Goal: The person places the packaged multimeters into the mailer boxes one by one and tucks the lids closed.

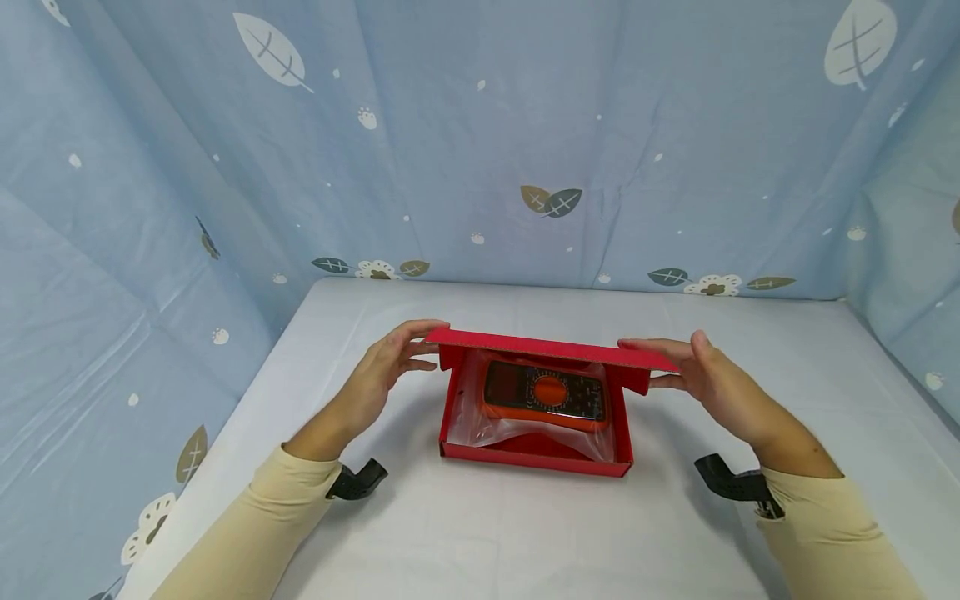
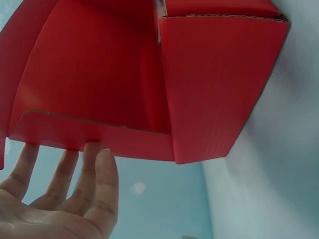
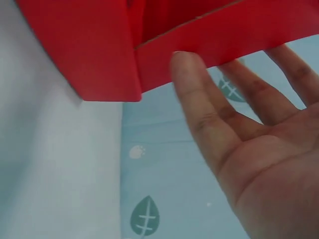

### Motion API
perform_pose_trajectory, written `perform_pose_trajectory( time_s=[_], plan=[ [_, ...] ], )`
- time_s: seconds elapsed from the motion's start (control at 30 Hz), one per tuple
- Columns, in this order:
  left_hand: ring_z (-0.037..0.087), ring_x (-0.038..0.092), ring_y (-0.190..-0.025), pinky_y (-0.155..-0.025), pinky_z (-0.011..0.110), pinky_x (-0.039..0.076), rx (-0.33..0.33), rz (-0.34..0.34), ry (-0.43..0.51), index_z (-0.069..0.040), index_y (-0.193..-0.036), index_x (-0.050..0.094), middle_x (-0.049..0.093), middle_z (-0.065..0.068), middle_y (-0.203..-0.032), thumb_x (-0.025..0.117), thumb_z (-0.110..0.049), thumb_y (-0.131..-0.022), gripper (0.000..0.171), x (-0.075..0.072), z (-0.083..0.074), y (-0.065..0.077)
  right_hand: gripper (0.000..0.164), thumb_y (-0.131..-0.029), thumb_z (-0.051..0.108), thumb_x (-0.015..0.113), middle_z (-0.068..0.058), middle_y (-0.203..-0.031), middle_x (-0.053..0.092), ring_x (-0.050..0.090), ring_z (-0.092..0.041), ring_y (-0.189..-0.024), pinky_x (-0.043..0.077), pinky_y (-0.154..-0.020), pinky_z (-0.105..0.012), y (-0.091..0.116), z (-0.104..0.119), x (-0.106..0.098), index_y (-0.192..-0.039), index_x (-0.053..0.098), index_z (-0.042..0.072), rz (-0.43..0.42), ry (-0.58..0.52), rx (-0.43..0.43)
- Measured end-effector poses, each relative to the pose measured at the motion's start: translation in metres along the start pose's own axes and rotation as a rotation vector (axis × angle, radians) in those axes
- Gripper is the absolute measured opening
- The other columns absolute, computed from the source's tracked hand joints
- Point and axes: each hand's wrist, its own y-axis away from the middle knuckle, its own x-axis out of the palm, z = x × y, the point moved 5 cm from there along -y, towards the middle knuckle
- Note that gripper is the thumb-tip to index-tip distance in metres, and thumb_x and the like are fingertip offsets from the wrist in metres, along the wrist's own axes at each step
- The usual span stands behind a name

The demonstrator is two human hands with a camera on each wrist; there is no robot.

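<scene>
A red cardboard box [image 1: 536,460] lies on the white table with its hinged lid [image 1: 551,343] partly raised. Inside, an orange and black multimeter [image 1: 546,392] rests in a clear plastic bag [image 1: 468,417]. My left hand [image 1: 378,375] is at the lid's left end; in the left wrist view its fairly straight fingers [image 2: 102,181] touch the side flap [image 2: 89,132]. At the lid's right end is my right hand [image 1: 712,379], its extended fingers [image 3: 199,109] against the other side flap [image 3: 209,42]. The lid's front edge hides the back of the box.
The white table [image 1: 495,533] extends around the box. Behind it hangs a blue curtain [image 1: 465,150] with a leaf print, also along the left and right sides. A black wrist mount [image 1: 360,481] sticks out under the left sleeve, another mount [image 1: 731,479] under the right.
</scene>
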Motion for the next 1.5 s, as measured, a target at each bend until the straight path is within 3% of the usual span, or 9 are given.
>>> perform_pose_trajectory(
  time_s=[0.1, 0.2, 0.47, 0.53, 0.7, 0.8, 0.97, 1.17, 1.5],
  plan=[
    [0.022, 0.059, -0.124, -0.100, 0.050, 0.049, -0.016, 0.001, -0.006, -0.004, -0.142, 0.048, 0.052, 0.012, -0.143, 0.020, -0.035, -0.107, 0.054, 0.000, 0.000, 0.001, 0.061, -0.108, 0.037, 0.006, 0.000, -0.150, 0.051, 0.056, -0.009, -0.126, 0.044, -0.099, -0.057, 0.002, 0.005, 0.002, -0.153, 0.042, 0.016, 0.021, 0.060, -0.002],
    [0.016, 0.061, -0.120, -0.099, 0.049, 0.050, -0.035, 0.002, -0.016, -0.004, -0.140, 0.050, 0.053, 0.013, -0.141, 0.023, -0.034, -0.107, 0.052, -0.001, 0.001, 0.001, 0.053, -0.109, 0.031, 0.015, -0.001, -0.150, 0.051, 0.055, -0.009, -0.125, 0.042, -0.095, -0.064, 0.004, 0.008, 0.005, -0.153, 0.042, 0.022, 0.035, 0.099, 0.008],
    [0.026, 0.060, -0.116, -0.095, 0.042, 0.043, -0.084, 0.046, -0.067, -0.009, -0.133, 0.055, 0.058, 0.012, -0.134, 0.032, -0.030, -0.106, 0.041, 0.001, 0.006, 0.002, 0.048, -0.104, 0.018, 0.038, -0.010, -0.153, 0.040, 0.043, -0.006, -0.126, 0.055, -0.081, -0.031, 0.007, 0.004, 0.011, -0.151, 0.044, 0.023, 0.079, 0.051, 0.079],
    [0.025, 0.057, -0.111, -0.090, 0.038, 0.043, -0.115, 0.065, -0.087, -0.013, -0.133, 0.055, 0.057, 0.011, -0.131, 0.037, -0.029, -0.106, 0.036, 0.002, 0.008, 0.002, 0.049, -0.102, 0.016, 0.042, -0.012, -0.154, 0.038, 0.043, -0.007, -0.122, 0.054, -0.072, -0.027, 0.007, 0.003, 0.012, -0.151, 0.044, 0.022, 0.096, 0.042, 0.083],
    [0.024, 0.053, -0.100, -0.075, 0.028, 0.046, -0.195, 0.138, -0.118, -0.022, -0.136, 0.054, 0.049, 0.007, -0.135, 0.048, -0.026, -0.103, 0.033, 0.006, 0.008, 0.006, 0.050, -0.101, 0.017, 0.050, -0.010, -0.156, 0.037, 0.042, 0.001, -0.123, 0.055, -0.077, -0.026, 0.007, 0.000, 0.015, -0.150, 0.045, 0.027, 0.109, 0.082, 0.095],
    [0.026, 0.055, -0.106, -0.077, 0.031, 0.050, -0.214, 0.182, -0.119, -0.025, -0.138, 0.053, 0.046, 0.003, -0.143, 0.050, -0.025, -0.102, 0.036, 0.008, 0.007, 0.008, 0.051, -0.100, 0.017, 0.054, -0.009, -0.158, 0.037, 0.042, -0.011, -0.134, 0.055, -0.086, -0.029, 0.007, 0.000, 0.017, -0.150, 0.045, 0.027, 0.120, 0.104, 0.090],
    [0.028, 0.044, -0.134, -0.097, 0.045, 0.049, -0.201, 0.226, -0.158, -0.027, -0.139, 0.053, 0.043, -0.002, -0.150, 0.053, -0.024, -0.101, 0.038, 0.010, 0.007, 0.010, 0.053, -0.098, 0.022, 0.061, -0.005, -0.158, 0.037, 0.040, -0.039, -0.137, 0.052, -0.096, -0.038, 0.006, -0.002, 0.021, -0.148, 0.046, 0.029, 0.131, 0.134, 0.112],
    [0.023, 0.036, -0.143, -0.109, 0.054, 0.039, -0.160, 0.254, -0.223, -0.027, -0.139, 0.053, 0.039, -0.002, -0.155, 0.058, -0.025, -0.100, 0.040, 0.012, 0.010, 0.017, 0.055, -0.094, 0.026, 0.067, -0.004, -0.159, 0.036, 0.034, -0.039, -0.142, 0.042, -0.102, -0.064, 0.007, -0.003, 0.028, -0.146, 0.049, 0.029, 0.134, 0.170, 0.106],
    [0.020, 0.036, -0.144, -0.111, 0.059, 0.037, -0.142, 0.261, -0.243, -0.030, -0.140, 0.051, 0.034, -0.005, -0.158, 0.067, -0.027, -0.096, 0.047, 0.015, 0.019, 0.026, 0.061, -0.090, 0.028, 0.072, -0.003, -0.160, 0.033, 0.031, -0.037, -0.143, 0.051, -0.097, -0.054, 0.017, -0.011, 0.036, -0.147, 0.049, 0.031, 0.106, 0.194, 0.096]
  ],
)
